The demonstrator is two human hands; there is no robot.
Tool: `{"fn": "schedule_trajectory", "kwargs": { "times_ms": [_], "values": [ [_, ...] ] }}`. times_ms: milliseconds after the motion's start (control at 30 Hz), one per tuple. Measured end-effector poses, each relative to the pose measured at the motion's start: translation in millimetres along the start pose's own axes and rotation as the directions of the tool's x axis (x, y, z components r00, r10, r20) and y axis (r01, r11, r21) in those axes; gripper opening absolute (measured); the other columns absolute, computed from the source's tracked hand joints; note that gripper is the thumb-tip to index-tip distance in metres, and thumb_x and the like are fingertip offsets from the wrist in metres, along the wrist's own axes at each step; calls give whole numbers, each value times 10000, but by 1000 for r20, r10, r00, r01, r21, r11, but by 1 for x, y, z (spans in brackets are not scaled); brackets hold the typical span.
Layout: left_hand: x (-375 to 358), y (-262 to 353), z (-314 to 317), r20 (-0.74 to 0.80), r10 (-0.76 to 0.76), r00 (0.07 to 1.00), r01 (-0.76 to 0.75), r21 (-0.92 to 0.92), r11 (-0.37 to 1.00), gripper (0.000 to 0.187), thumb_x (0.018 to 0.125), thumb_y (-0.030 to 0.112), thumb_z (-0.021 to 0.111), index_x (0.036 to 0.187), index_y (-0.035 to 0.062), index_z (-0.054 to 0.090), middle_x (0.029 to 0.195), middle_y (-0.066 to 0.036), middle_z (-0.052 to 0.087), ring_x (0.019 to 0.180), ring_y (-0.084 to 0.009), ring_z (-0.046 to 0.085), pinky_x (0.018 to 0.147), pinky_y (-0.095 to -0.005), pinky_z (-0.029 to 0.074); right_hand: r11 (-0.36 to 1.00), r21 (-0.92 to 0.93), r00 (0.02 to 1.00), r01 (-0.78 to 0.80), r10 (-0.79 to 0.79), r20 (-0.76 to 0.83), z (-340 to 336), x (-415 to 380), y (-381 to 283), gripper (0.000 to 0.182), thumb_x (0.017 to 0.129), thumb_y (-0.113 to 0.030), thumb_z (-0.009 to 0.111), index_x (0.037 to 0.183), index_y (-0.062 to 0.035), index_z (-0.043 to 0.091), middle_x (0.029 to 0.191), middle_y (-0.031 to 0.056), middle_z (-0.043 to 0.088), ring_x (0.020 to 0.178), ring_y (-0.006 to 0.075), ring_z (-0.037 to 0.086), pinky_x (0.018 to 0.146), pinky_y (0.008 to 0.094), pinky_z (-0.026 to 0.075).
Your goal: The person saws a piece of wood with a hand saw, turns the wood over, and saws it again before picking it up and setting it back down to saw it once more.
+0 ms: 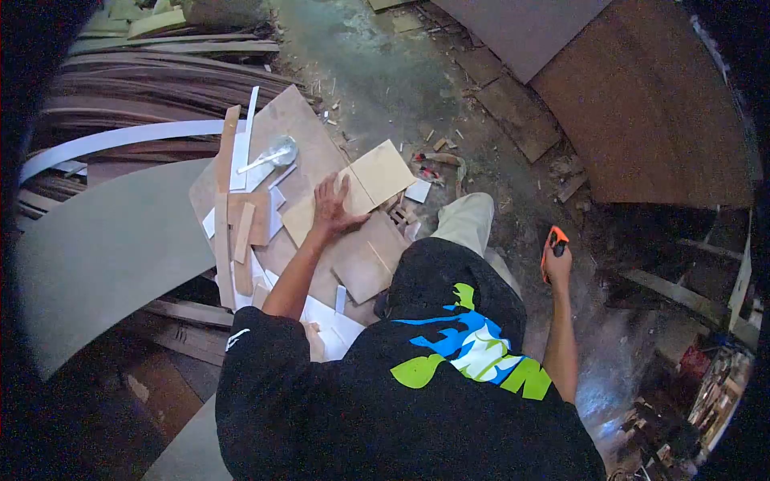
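Note:
My left hand [333, 210] lies with spread fingers on a pale wooden board [385, 172], which has a dark line across it. Under that board is a larger brown sheet [289, 120], and a smaller wood piece [361, 268] rests beside my wrist. Out to the right, over the floor, my right hand [558, 263] is closed around an orange-and-black handled tool [557, 237]; its exact kind does not show. Near the board's right corner sits a small white square piece [418, 190].
Wood strips [223, 200] and a clear plastic item [278, 152] lie on the sheet's left side. Long stacked strips [160, 88] and a curved grey panel [120, 240] are at left. Large brown panels [650, 96] stand at upper right. Red-handled tools [429, 164] lie on the floor [385, 72].

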State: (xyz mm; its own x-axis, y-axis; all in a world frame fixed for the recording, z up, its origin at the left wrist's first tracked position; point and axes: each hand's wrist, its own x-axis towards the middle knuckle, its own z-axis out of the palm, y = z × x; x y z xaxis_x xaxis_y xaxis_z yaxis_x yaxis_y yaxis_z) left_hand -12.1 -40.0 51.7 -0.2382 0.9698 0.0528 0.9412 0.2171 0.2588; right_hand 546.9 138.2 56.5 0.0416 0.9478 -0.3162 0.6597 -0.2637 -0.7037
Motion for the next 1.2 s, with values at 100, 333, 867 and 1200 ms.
{"fn": "schedule_trajectory", "kwargs": {
  "times_ms": [100,333,867,1200],
  "values": [
    [-1,-4,4,-23,20,1000,-20,-24,999,1176,547,640,785,1424,-16,358,1424,-267,355,1320,-412,333,1082,-533,241,991,78,994,111,-110,-14,-1,-21,-101,190,902,-193,650,984,-50,555,675,25,560,602,127,561,566,313,450],
    [1,-6,6,-2,13,1000,-13,-43,999,1210,577,628,774,1434,-67,278,1424,-250,349,1343,-425,290,1131,-512,193,954,285,969,91,-151,195,25,-32,-184,180,895,-128,658,1034,-57,569,843,4,587,734,81,552,648,268,459],
    [5,-6,-1,-21,14,1000,-18,-181,983,1180,566,492,825,1441,-62,260,1414,-257,373,1326,-418,336,1130,-484,245,832,401,660,384,-551,511,54,-161,-335,254,842,-50,611,1072,-13,511,799,143,599,733,183,597,668,351,473],
    [6,-9,21,-195,-50,979,48,-18,999,598,903,269,547,1378,-45,367,1315,-235,454,1229,-396,434,1079,-469,327,864,391,559,318,-504,658,60,-199,-352,237,816,21,596,1033,2,503,814,138,592,747,238,629,663,340,481]
  ]
}}
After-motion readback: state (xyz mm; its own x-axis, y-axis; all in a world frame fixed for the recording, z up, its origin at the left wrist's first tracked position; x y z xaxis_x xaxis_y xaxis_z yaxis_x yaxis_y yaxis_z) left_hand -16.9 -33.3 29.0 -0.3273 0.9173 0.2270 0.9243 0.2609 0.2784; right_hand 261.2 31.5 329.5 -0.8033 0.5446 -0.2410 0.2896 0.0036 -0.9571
